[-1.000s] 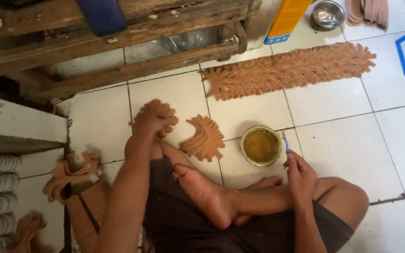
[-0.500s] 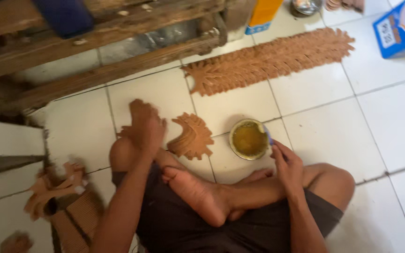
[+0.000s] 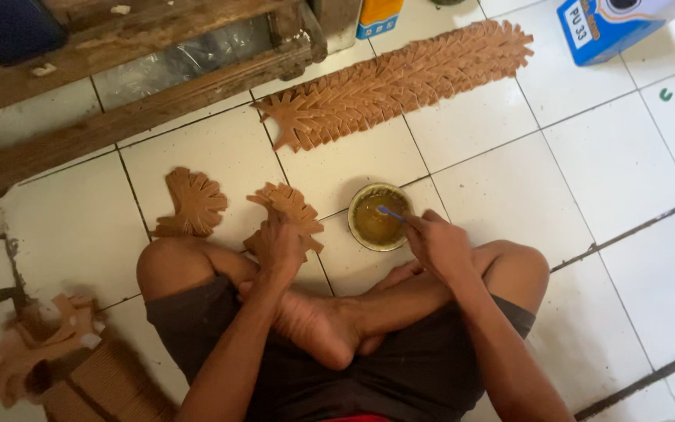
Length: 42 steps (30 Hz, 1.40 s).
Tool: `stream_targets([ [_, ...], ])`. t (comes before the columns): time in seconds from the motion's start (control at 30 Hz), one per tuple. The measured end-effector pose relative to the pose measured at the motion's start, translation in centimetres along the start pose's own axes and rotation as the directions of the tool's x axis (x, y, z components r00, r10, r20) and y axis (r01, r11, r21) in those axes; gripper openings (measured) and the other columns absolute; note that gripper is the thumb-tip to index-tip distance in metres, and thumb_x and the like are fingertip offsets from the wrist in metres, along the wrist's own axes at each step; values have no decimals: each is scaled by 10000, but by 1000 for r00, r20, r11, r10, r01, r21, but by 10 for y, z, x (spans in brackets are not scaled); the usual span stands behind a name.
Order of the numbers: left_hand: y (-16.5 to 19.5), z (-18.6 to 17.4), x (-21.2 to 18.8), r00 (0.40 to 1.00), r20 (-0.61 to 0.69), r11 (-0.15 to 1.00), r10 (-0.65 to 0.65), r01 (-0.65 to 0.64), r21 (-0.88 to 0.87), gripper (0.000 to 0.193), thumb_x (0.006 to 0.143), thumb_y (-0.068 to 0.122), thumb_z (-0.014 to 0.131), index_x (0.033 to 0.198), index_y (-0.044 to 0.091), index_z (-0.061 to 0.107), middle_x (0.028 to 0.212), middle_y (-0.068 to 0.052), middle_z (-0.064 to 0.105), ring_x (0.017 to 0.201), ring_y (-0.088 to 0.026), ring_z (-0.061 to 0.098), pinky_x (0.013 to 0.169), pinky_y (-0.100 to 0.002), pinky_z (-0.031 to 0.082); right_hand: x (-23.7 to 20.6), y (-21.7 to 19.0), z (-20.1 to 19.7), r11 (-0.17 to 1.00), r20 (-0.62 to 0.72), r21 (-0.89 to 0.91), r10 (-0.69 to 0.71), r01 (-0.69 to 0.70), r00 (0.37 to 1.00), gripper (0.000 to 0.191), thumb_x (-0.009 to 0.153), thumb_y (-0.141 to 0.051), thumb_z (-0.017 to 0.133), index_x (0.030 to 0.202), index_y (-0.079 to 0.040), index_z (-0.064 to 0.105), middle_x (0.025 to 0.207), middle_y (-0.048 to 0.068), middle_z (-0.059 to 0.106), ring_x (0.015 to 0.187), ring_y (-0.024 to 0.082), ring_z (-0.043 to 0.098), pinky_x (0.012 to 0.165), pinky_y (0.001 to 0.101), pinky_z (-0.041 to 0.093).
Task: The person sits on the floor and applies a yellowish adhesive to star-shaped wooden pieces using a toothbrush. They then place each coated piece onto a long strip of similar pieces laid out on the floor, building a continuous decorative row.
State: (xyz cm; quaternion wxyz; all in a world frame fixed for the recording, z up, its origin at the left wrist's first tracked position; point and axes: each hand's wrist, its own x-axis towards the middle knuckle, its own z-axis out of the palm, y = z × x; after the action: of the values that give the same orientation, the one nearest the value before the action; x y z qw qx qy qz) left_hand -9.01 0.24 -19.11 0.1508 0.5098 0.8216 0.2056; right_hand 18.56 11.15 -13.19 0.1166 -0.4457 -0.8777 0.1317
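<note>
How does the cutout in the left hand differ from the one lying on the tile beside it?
The held cutout is gripped by the left hand and partly covered by it; the loose cutout lies flat on the floor tile, untouched and fully visible. The held one sits nearer the bowl. Both are brown, with similar jagged, branching outlines.
</note>
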Motion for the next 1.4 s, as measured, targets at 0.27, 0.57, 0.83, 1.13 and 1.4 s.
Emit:
stream_targets([
  [0.27,-2,-20,-1,957,286,597,-46,256,-760,382,794,168,809,1104,22,640,948,-59,705,776,-162,688,617,-324,573,-57,81,-62,936,-14,-218,279,-275,960,221,958,-220,662,1147,-163,761,976,96,695,822,338,675,712,458,532],
  [0.57,98,-132,-50,895,383,419,229,265,-869,294,946,178,702,1176,-4,729,978,-19,734,853,-56,651,742,-214,541,-101,-23,-122,819,-414,542,455,-189,788,225,1014,-22,665,1224,9,737,842,72,646,734,118,546,640,229,414],
  [0.83,115,-175,-67,861,287,290,419,172,-941,400,955,71,680,1329,-35,584,996,-16,705,875,-48,640,759,-224,534,-71,-105,-124,725,-387,662,115,189,915,250,903,64,664,1145,32,712,841,65,656,712,135,593,622,245,453],
  [1.13,107,-171,-74,846,249,290,472,117,-950,410,980,34,665,1366,-57,566,908,-20,689,776,-30,580,664,-188,466,-71,-110,-116,711,-375,677,112,189,920,223,935,53,648,1151,56,705,843,67,676,741,129,611,655,247,468],
  [1.4,110,-171,-73,848,215,294,485,74,-953,410,982,12,670,1372,-65,573,975,-39,706,837,-38,600,722,-196,491,-80,-105,-116,715,-411,677,169,176,896,242,955,38,638,1185,12,710,857,57,667,740,110,591,641,237,450],
])
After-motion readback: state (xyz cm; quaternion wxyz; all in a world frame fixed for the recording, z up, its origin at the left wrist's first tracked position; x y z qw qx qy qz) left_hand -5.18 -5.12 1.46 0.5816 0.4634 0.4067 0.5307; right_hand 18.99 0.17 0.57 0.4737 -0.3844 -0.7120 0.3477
